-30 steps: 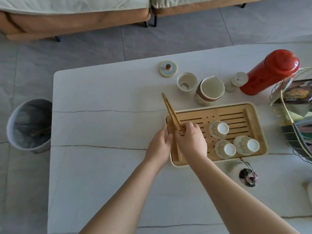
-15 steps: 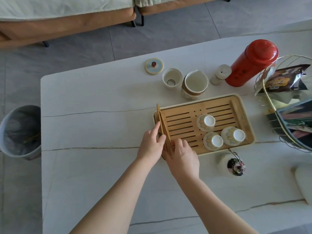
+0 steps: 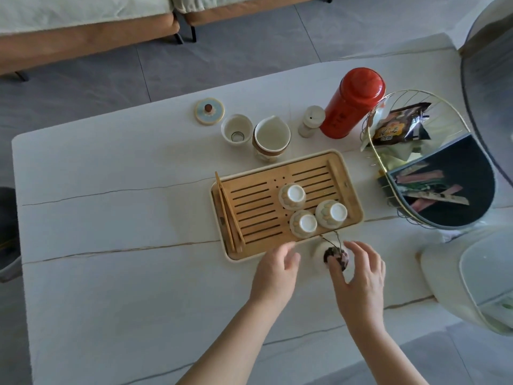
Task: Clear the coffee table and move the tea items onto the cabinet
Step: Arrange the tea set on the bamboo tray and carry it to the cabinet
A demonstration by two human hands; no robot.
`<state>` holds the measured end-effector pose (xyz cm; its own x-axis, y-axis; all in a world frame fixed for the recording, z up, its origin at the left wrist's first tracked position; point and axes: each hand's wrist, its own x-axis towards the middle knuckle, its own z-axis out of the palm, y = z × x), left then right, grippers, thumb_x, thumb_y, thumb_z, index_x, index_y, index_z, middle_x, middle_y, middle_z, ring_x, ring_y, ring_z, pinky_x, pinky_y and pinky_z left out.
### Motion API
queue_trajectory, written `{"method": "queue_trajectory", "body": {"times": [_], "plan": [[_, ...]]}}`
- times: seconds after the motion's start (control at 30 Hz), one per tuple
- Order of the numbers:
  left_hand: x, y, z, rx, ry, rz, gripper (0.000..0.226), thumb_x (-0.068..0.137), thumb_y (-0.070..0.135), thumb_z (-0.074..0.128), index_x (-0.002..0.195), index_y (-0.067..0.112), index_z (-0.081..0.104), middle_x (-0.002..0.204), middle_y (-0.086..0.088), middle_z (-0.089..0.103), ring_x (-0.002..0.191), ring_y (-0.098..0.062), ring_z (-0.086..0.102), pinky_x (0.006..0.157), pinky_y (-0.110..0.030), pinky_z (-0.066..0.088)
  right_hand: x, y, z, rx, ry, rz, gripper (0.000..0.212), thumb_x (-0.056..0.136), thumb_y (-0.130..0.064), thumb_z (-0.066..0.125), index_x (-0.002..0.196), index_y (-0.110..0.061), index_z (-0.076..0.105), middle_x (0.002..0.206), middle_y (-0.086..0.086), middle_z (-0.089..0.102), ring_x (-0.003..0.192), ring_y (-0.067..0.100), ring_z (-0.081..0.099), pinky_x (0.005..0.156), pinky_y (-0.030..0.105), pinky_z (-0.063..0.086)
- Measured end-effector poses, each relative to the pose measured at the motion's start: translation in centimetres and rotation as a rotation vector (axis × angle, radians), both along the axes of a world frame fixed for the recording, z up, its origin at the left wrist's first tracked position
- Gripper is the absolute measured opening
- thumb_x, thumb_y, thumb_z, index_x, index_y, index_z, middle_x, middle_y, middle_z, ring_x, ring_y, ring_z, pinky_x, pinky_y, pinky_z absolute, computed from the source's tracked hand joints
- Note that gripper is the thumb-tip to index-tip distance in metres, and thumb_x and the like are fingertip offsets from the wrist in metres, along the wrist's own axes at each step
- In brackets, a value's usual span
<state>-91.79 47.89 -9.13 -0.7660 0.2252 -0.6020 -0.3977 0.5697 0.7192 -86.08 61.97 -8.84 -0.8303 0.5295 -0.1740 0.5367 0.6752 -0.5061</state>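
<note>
Head view. Slatted bamboo tea tray [image 3: 280,187] as landmark: it carries 3 inverted patterned ceramic cups [image 3: 292,196] and bamboo tongs [image 3: 229,218] along its left edge, apparently gathered for one carry. Just below it, the left hand [image 3: 274,270] and right hand [image 3: 361,276], both grips open and empty, flank a small white vase with dark flowers [image 3: 331,255]. White veined table [image 3: 111,218]; grey tiled floor [image 3: 236,59] beyond; no cabinet visible.

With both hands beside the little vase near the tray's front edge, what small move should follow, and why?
Probably close both hands on the small vase and lift it. The left hand and right hand flank it with spread fingers, neither gripping yet. The tongs already lie in the bamboo tray.
</note>
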Motion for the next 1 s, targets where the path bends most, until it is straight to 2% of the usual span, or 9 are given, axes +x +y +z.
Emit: {"method": "queue_trajectory", "body": {"times": [0.13, 0.23, 0.43, 0.5, 0.57, 0.63, 0.83, 0.93, 1.0], "plan": [[1.5, 3.6, -0.1, 0.332, -0.471, 0.276, 0.042, 0.099, 0.039, 0.039, 0.137, 0.024, 0.048, 0.141, 0.006, 0.048, 0.129, -0.012, 0.043, 0.109, -0.036, 0.038, 0.2, 1.8, -0.8, -0.454, -0.107, -0.209, 0.036, 0.097, -0.027, 0.044, 0.131, -0.020, 0.049, 0.138, 0.004, 0.048, 0.129, 0.019, 0.041, 0.110, 0.037, 0.032], [1.8, 4.3, -0.4, 0.427, -0.592, 0.369, 0.041, 0.099, 0.039, 0.037, 0.137, 0.028, 0.047, 0.139, 0.009, 0.050, 0.126, -0.009, 0.045, 0.103, -0.030, 0.040, 0.2, 1.2, -1.0, -0.614, -0.098, -0.252, 0.037, 0.097, -0.024, 0.036, 0.132, -0.022, 0.049, 0.132, 0.004, 0.054, 0.124, 0.020, 0.049, 0.105, 0.048, 0.040], [1.3, 1.6, 1.1, 0.406, -0.510, 0.329, 0.033, 0.101, 0.027, 0.032, 0.123, 0.040, 0.052, 0.111, 0.020, 0.058, 0.114, -0.008, 0.051, 0.090, -0.018, 0.042, 0.7, -1.6, 0.1, -0.615, -0.098, -0.257, 0.042, 0.094, -0.012, 0.040, 0.134, -0.021, 0.047, 0.135, 0.003, 0.050, 0.124, 0.017, 0.048, 0.105, 0.044, 0.042], [1.3, -0.1, 2.1, 0.384, -0.475, 0.338, 0.032, 0.100, 0.025, 0.033, 0.115, 0.043, 0.055, 0.113, 0.020, 0.059, 0.115, -0.008, 0.053, 0.090, -0.018, 0.043, 0.7, -2.7, 0.9, -0.584, -0.101, -0.202, 0.045, 0.092, -0.005, 0.046, 0.133, -0.022, 0.047, 0.133, -0.001, 0.051, 0.122, 0.012, 0.048, 0.101, 0.029, 0.043], [1.2, -1.9, 3.1, 0.376, -0.430, 0.350, 0.033, 0.100, 0.026, 0.036, 0.123, 0.037, 0.055, 0.122, 0.014, 0.058, 0.117, -0.007, 0.053, 0.094, -0.019, 0.044, 0.3, -3.9, 1.9, -0.576, -0.087, -0.147, 0.046, 0.090, -0.003, 0.052, 0.132, -0.022, 0.049, 0.130, -0.003, 0.052, 0.115, 0.006, 0.049, 0.086, 0.008, 0.045], [0.8, -3.5, 4.0, 0.371, -0.382, 0.377, 0.034, 0.099, 0.027, 0.039, 0.130, 0.032, 0.053, 0.127, 0.011, 0.057, 0.116, -0.004, 0.053, 0.095, -0.019, 0.044, -0.4, -5.0, 2.5, -0.594, -0.068, -0.112, 0.046, 0.088, -0.002, 0.055, 0.130, -0.020, 0.051, 0.128, -0.001, 0.054, 0.112, 0.004, 0.051, 0.076, 0.000, 0.045], [-2.2, -5.9, 4.5, 0.339, -0.283, 0.447, 0.036, 0.099, 0.021, 0.040, 0.134, 0.022, 0.052, 0.129, 0.004, 0.058, 0.117, -0.010, 0.054, 0.094, -0.019, 0.045, -4.2, -7.4, 2.3, -0.618, -0.061, -0.042, 0.046, 0.088, -0.004, 0.057, 0.131, -0.020, 0.050, 0.131, 0.003, 0.053, 0.114, 0.007, 0.051, 0.071, -0.006, 0.040], [-3.3, -6.2, 3.7, 0.363, -0.294, 0.461, 0.037, 0.099, 0.012, 0.039, 0.132, 0.016, 0.054, 0.119, 0.000, 0.064, 0.106, -0.007, 0.061, 0.080, -0.012, 0.052, -5.6, -7.7, 1.3, -0.608, -0.096, 0.004, 0.051, 0.086, -0.007, 0.061, 0.133, -0.022, 0.047, 0.129, 0.004, 0.055, 0.115, 0.012, 0.055, 0.077, 0.001, 0.044], [-3.7, -6.3, 3.1, 0.363, -0.298, 0.470, 0.036, 0.098, 0.010, 0.038, 0.129, 0.014, 0.056, 0.121, -0.003, 0.064, 0.106, -0.010, 0.062, 0.078, -0.012, 0.053, -6.1, -7.8, 0.7, -0.591, -0.112, 0.030, 0.055, 0.083, -0.010, 0.065, 0.133, -0.022, 0.046, 0.127, 0.004, 0.055, 0.102, -0.004, 0.058, 0.077, 0.005, 0.044]]}}
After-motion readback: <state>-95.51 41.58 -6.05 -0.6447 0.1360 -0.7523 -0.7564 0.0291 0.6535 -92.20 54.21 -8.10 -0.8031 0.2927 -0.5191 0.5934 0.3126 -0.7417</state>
